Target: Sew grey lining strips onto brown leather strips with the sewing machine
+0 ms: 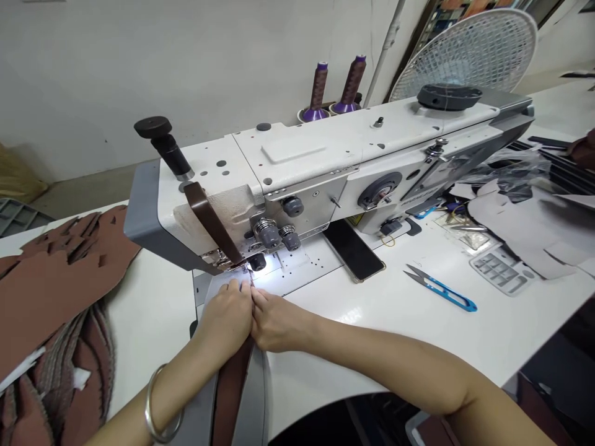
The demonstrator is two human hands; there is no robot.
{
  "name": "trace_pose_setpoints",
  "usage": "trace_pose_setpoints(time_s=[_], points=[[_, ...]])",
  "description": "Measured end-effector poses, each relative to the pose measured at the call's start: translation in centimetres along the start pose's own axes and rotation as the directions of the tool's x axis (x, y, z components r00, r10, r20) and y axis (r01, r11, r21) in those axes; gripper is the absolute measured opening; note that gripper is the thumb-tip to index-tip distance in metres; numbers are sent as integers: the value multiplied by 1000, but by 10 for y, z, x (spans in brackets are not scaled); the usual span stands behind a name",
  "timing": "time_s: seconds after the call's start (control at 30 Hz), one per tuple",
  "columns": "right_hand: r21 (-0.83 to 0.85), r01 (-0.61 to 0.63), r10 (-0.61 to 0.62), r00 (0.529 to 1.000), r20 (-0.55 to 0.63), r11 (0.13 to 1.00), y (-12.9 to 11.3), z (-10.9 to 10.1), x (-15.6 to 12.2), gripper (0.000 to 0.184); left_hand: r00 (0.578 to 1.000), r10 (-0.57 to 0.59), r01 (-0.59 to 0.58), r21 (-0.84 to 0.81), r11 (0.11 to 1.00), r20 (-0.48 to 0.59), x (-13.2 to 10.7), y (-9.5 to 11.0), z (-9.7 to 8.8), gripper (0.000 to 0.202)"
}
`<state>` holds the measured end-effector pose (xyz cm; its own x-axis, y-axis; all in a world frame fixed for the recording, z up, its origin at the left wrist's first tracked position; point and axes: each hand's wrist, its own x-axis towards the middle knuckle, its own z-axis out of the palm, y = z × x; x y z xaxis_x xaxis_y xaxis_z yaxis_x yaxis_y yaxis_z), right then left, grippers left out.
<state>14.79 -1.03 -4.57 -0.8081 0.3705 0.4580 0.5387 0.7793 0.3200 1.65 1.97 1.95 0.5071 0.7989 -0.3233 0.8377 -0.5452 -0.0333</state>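
My left hand (229, 317), a metal bangle on its wrist, lies over the work right in front of the sewing machine's needle area. Its fingers are bent and pressed down on a brown strip of material (232, 390). Close against it, my right hand (277, 319) pinches the strip's edge from the right side. The strip runs from under both hands toward me, with grey material (253, 384) beside it. The white sewing machine (297, 148) has its lamp lit over the plate. A dark brown band (211, 223) slants down its head. The hands hide the stitching point.
Stacked brown cut pieces (65, 279) lie at left. On the table at right are a black phone (356, 251), blue thread snips (441, 290) and pale cut pieces (515, 223). Two brown thread cones (351, 83) and a white fan (469, 56) stand behind the machine.
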Motion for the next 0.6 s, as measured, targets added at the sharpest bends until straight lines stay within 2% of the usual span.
trace_pose_setpoints(time_s=[0.23,0.43,0.6], points=[[-43,-35,34,999,-32,998,-2,-5,-1,24,997,-24,26,-25,999,69,-7,1,2,40],[19,-35,36,998,-59,999,-7,0,-2,19,995,36,-25,-110,994,98,-3,0,1,38],[48,-46,51,994,-96,998,-6,2,1,19,993,3,19,-173,985,122,1,-1,-3,38]])
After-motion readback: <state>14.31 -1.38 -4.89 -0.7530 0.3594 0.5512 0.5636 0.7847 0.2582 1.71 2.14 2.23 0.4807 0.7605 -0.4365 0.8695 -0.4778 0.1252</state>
